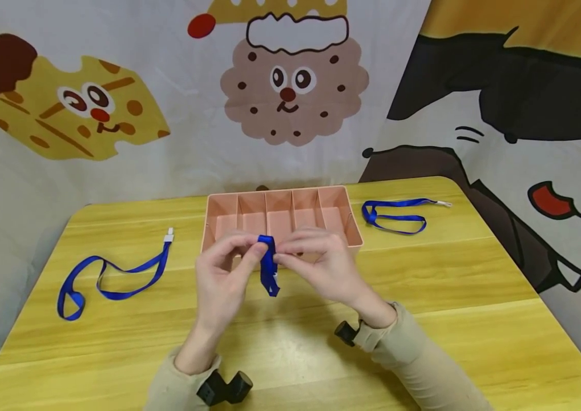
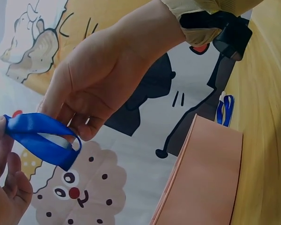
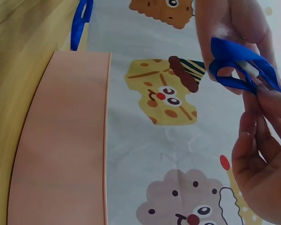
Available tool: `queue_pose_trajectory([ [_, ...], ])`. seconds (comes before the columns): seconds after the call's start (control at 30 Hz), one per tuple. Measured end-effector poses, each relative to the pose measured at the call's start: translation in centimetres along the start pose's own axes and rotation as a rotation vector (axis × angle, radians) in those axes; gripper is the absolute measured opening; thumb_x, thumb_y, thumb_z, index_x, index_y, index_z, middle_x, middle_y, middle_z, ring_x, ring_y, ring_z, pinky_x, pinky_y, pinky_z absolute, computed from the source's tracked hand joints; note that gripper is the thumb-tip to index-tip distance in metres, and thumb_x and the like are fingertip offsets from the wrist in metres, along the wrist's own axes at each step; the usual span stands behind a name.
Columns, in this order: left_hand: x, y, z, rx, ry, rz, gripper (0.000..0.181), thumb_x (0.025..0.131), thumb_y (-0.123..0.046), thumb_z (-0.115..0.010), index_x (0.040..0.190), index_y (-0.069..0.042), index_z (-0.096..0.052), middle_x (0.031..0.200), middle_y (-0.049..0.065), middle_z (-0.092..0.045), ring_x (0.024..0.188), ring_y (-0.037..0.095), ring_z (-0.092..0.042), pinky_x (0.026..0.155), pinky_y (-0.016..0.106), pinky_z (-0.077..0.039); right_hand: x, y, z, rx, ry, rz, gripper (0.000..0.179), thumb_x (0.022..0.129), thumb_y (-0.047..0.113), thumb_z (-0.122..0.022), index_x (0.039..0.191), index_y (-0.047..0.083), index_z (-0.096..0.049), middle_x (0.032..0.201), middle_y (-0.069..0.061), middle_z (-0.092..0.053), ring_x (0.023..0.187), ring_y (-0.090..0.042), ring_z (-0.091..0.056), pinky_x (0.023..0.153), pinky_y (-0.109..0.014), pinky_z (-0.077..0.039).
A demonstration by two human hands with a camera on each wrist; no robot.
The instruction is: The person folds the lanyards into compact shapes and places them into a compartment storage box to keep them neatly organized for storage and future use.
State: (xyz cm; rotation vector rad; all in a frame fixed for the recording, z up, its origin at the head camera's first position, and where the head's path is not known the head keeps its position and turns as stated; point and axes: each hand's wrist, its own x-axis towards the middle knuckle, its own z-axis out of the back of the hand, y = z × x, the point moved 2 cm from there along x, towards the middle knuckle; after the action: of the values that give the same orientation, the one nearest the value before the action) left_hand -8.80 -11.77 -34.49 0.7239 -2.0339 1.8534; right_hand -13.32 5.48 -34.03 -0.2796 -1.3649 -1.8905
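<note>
Over the front of the pink box, both hands hold a folded blue lanyard (image 1: 268,267). My left hand (image 1: 221,279) pinches its upper end between thumb and fingers. The right hand (image 1: 329,265) has its thumb and fingertips together at the lanyard's right edge. In the left wrist view the folded lanyard (image 2: 42,136) forms a flattened loop, with a whitish piece showing inside. The right wrist view shows the lanyard (image 3: 241,65) between the two hands, its lower edge at the right fingertips.
The pink box (image 1: 282,190) has several compartments in a row. A loose blue lanyard (image 1: 116,295) with a white clip lies on the wooden table (image 1: 290,359) at left. Another lanyard (image 1: 398,202) lies right of the box. A cartoon-printed cloth (image 1: 182,165) hangs behind.
</note>
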Motion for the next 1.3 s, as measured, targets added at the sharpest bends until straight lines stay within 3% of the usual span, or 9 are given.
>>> queue_pose_trajectory([
  [0.23,0.1,0.2,0.0,-0.027,0.003,0.025,0.007,0.098,0.006,-0.066,0.093,0.008,-0.069,0.094,-0.015,-0.070,0.089,0.003,-0.063,0.077,0.016,-0.052,0.3,0.1,0.1,0.068,0.042,-0.068,0.008,0.087,-0.006,-0.080,0.093,-0.002,-0.082,0.092,-0.015,-0.082,0.084,-0.016,-0.074,0.073,-0.026,-0.062],
  [0.4,0.0,0.0,-0.2,-0.034,0.081,0.073,0.010,0.099,0.009,-0.062,0.094,0.018,-0.065,0.096,-0.019,-0.071,0.092,0.002,-0.067,0.084,0.017,-0.056,0.5,-0.2,1.1,-0.059,-0.095,0.015,0.010,0.083,-0.010,-0.081,0.091,-0.004,-0.082,0.085,-0.017,-0.080,0.075,-0.016,-0.069,0.069,-0.020,-0.056],
  [0.5,-0.2,-0.1,-0.6,0.017,0.171,0.136,0.012,0.101,0.004,-0.063,0.097,0.014,-0.068,0.097,-0.018,-0.072,0.090,0.003,-0.067,0.085,0.019,-0.056,0.7,-0.4,2.3,-0.123,-0.200,0.069,0.013,0.080,-0.013,-0.081,0.090,-0.006,-0.082,0.084,-0.019,-0.080,0.074,-0.019,-0.069,0.070,-0.019,-0.052],
  [0.63,-0.7,0.1,-1.4,0.084,0.288,0.210,0.013,0.103,-0.004,-0.063,0.100,0.006,-0.072,0.097,0.002,-0.074,0.088,0.006,-0.063,0.082,0.024,-0.054,0.7,-0.4,3.6,-0.189,-0.277,0.137,0.015,0.080,-0.014,-0.081,0.092,-0.006,-0.082,0.086,-0.020,-0.080,0.077,-0.021,-0.066,0.069,-0.022,-0.047],
  [0.77,-1.1,0.3,-1.8,0.092,0.337,0.221,0.012,0.103,-0.004,-0.064,0.101,0.005,-0.071,0.100,0.021,-0.072,0.089,0.006,-0.062,0.082,0.026,-0.055,0.7,-0.2,4.1,-0.218,-0.284,0.151,0.016,0.082,-0.012,-0.080,0.096,-0.005,-0.082,0.087,-0.019,-0.080,0.074,-0.017,-0.058,0.064,-0.023,-0.040],
  [0.87,-1.1,0.2,-1.7,0.081,0.293,0.188,0.011,0.102,-0.003,-0.065,0.101,0.006,-0.071,0.099,0.017,-0.072,0.089,0.004,-0.063,0.082,0.025,-0.056,0.7,-0.2,3.9,-0.210,-0.273,0.127,0.017,0.081,-0.013,-0.081,0.096,-0.005,-0.082,0.087,-0.019,-0.080,0.078,-0.018,-0.062,0.068,-0.021,-0.043],
  [1.03,-0.6,-0.2,-1.0,0.006,0.147,0.047,0.010,0.099,0.004,-0.066,0.096,0.013,-0.068,0.098,-0.011,-0.072,0.091,0.002,-0.066,0.082,0.020,-0.059,0.7,-0.4,2.6,-0.192,-0.195,0.102,0.015,0.080,-0.011,-0.082,0.093,-0.003,-0.082,0.087,-0.016,-0.081,0.081,-0.023,-0.070,0.076,-0.021,-0.051],
  [1.13,-0.2,-0.3,-0.7,-0.037,0.077,-0.020,0.010,0.098,0.008,-0.064,0.094,0.017,-0.065,0.098,-0.019,-0.070,0.092,0.001,-0.066,0.084,0.017,-0.058,0.5,-0.3,1.6,-0.164,-0.129,0.085,0.011,0.082,-0.008,-0.083,0.091,-0.002,-0.083,0.085,-0.014,-0.081,0.080,-0.022,-0.070,0.077,-0.025,-0.053],
  [1.3,0.1,0.0,-0.2,-0.029,-0.002,-0.004,0.007,0.099,0.007,-0.063,0.096,0.013,-0.067,0.098,-0.018,-0.069,0.095,0.002,-0.066,0.088,0.017,-0.056,0.2,0.0,0.7,-0.092,-0.041,0.001,0.007,0.085,-0.004,-0.083,0.090,0.001,-0.083,0.088,-0.011,-0.082,0.086,-0.020,-0.073,0.078,-0.026,-0.057],
])
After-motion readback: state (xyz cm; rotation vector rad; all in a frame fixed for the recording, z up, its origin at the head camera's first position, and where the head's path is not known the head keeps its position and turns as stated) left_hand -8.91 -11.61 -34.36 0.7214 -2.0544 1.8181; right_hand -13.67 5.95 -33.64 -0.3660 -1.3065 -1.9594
